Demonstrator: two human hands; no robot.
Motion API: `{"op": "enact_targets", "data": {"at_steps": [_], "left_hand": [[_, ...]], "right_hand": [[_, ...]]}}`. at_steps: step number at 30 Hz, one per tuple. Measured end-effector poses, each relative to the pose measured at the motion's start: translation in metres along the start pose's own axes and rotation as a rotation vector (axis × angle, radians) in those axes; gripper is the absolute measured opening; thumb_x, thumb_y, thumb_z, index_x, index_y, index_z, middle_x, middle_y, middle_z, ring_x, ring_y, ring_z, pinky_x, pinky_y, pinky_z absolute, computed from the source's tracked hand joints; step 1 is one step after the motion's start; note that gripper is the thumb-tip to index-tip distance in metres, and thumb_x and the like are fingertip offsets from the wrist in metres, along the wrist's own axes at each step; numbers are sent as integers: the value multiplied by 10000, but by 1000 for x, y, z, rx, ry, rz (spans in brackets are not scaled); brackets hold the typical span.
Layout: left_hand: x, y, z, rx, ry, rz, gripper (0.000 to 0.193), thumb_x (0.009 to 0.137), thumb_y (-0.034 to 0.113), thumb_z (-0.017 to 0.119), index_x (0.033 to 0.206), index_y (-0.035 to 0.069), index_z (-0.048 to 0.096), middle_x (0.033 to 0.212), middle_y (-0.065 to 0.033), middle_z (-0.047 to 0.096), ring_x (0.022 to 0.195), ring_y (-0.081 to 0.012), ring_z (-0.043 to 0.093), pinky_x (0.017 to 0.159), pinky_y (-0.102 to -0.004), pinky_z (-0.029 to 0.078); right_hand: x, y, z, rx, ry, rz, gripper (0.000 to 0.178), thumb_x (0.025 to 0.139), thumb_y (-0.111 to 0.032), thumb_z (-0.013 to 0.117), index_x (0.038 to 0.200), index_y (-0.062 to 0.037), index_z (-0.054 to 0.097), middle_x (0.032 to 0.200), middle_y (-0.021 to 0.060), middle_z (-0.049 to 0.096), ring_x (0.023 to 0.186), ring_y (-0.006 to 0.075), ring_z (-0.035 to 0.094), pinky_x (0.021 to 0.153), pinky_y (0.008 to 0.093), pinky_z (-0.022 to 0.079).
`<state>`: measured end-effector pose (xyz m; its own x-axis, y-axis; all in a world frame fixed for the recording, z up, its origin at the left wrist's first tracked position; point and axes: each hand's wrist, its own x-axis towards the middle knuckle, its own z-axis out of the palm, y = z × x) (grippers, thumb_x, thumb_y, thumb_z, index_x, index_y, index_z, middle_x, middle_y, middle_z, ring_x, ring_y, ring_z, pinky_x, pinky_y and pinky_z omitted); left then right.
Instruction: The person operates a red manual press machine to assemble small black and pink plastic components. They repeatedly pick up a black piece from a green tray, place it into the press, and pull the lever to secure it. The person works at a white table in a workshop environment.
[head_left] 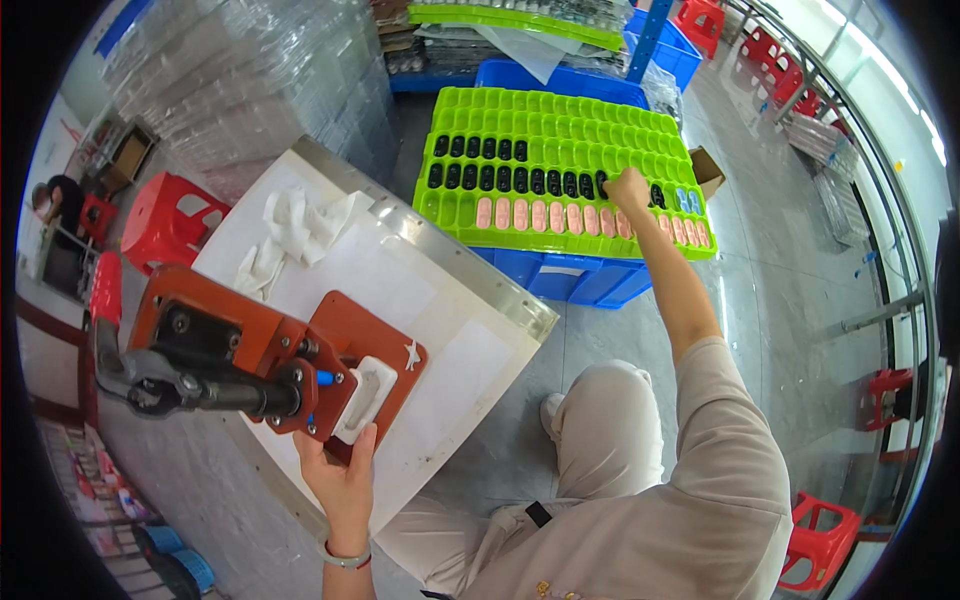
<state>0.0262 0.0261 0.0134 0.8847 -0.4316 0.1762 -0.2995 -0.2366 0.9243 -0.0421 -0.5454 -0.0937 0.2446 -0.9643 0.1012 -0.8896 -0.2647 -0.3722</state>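
My left hand (345, 490) closes on the near edge of a brown-red clamp fixture (385, 345), thumb and fingers on either side of it. Just beyond my thumb, a white oblong block (366, 400) with a recessed face sits in the fixture. A toggle clamp with a red-gripped lever (106, 290) is mounted at its left. My right arm stretches to a green compartment tray (560, 240), where my right hand (627, 190) pinches at a black oval piece (602, 184); the fingertips are partly hidden. Rows of black ovals, pink ovals (540, 217) and a few light blue pieces (688, 200) fill compartments.
A crumpled white cloth (300, 228) lies on the white table (440, 440) behind the fixture. The tray rests over a blue bin (570, 277). Plastic-wrapped stacks (250, 90) rise at the back left. A red stool (170, 220) stands left; another person is farther off.
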Motion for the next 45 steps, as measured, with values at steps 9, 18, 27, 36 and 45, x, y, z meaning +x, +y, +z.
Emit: {"op": "enact_targets", "data": {"at_steps": [9,18,27,36,45], "left_hand": [[6,11,0,286,184,106,491,617,228,897,933,-1,600,877,-107,590,812,-258,514,736,-333,440],[1,1,-2,232,280,281,543,584,242,902,999,-7,655,1024,-108,632,958,-260,557,811,-345,470],[6,-5,4,225,248,247,384,661,184,843,962,15,674,980,-86,654,945,-278,569,783,-361,479],[2,3,0,133,259,188,379,676,166,830,986,33,657,934,-88,669,910,-265,601,775,-354,491],[1,5,1,150,246,110,495,631,171,861,1044,39,624,1000,-89,660,936,-264,612,819,-351,498]], "right_hand": [[-188,-138,-144,535,-352,-1139,113,861,-9,636,971,-3,612,789,106,555,730,155,576,616,306,443],[-295,-199,-108,436,-298,-1842,213,775,-90,694,957,-47,593,891,105,590,856,283,594,725,359,468],[-306,-206,-86,853,-1078,-1308,311,782,50,688,1084,13,627,954,106,599,775,237,598,671,300,497],[-306,-205,-92,742,-875,-1321,187,816,6,697,1002,6,676,988,47,632,830,128,596,744,285,505],[-276,-321,-186,1322,-1043,-931,392,960,-385,555,920,-3,634,883,68,627,763,155,613,765,271,509]]}}
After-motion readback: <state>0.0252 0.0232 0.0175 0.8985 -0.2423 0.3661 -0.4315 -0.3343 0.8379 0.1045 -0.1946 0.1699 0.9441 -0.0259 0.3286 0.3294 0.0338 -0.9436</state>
